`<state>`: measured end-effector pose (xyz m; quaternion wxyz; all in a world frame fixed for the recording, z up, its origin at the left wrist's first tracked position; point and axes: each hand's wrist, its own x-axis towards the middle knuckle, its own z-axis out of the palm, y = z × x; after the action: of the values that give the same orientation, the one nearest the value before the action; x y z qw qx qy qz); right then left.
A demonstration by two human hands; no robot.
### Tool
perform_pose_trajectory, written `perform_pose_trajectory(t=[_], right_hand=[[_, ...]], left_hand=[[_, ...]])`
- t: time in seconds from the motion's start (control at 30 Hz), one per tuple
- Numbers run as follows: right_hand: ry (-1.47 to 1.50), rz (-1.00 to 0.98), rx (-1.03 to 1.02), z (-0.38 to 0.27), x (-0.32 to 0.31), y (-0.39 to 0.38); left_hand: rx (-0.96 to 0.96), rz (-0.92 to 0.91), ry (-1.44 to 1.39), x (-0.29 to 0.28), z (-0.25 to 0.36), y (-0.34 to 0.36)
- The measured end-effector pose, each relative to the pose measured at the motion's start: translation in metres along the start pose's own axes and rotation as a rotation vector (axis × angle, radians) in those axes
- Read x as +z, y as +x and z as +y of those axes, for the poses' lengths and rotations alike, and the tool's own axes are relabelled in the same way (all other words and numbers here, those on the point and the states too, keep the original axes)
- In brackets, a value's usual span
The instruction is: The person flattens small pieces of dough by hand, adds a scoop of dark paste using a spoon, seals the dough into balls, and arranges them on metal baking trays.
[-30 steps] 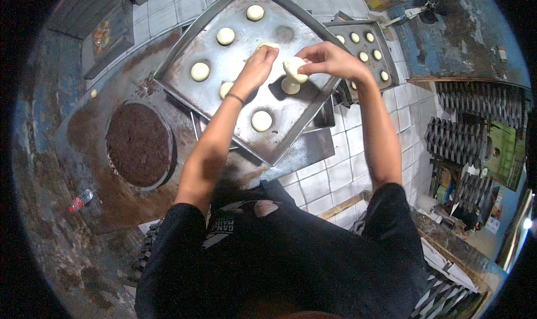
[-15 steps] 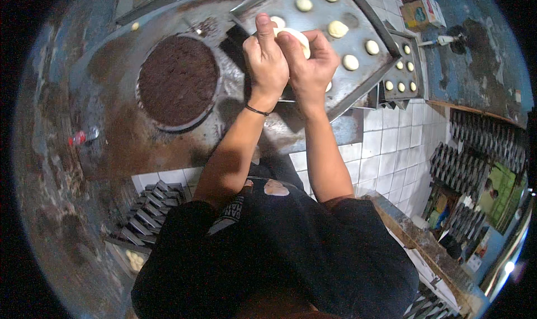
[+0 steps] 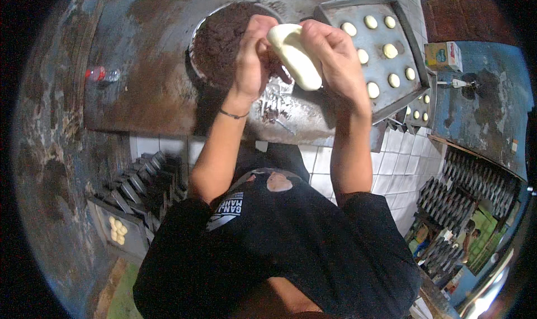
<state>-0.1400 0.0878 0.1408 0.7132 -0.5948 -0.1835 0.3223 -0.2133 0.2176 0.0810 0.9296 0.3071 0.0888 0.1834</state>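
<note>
A piece of pale dough (image 3: 296, 64), flattened and elongated, hangs between my two hands above the metal table. My right hand (image 3: 338, 59) grips its right edge, thumb on top. My left hand (image 3: 250, 62) is closed at the upper left end of the dough, its fingertips partly hidden. Behind the left hand sits a round pan (image 3: 192, 48) filled with a dark brown crumbly mass (image 3: 221, 36). To the right of my right hand lies a metal baking tray (image 3: 381, 67) with several round dough balls (image 3: 390, 51) spaced apart.
Dark crumbs and a thin utensil lie on the worn metal table (image 3: 140, 84). A red-capped bottle (image 3: 100, 74) is at the left. A second tray (image 3: 411, 123), a carton (image 3: 443, 57) and stacked metal trays (image 3: 142, 179) surround the workspace. A person shows far right.
My hands have moved from over the tray to between the pan and tray. They have spread apart, and the dough, mostly covered before, is exposed between them. The view has shifted.
</note>
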Motion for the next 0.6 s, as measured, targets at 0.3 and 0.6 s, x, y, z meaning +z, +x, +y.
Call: perform_pose_trajectory(t=[0.3, 0.6], right_hand=[[-1.084, 0.086, 0.3, 0.176, -0.04, -0.022], [-1.367, -0.066, 0.185, 0.382, -0.074, -0.148]], left_hand=[[0.241, -0.186, 1.038, -0.147, -0.018, -0.068], [-0.046, 0.486, 1.249, -0.266, 0.008, -0.108]])
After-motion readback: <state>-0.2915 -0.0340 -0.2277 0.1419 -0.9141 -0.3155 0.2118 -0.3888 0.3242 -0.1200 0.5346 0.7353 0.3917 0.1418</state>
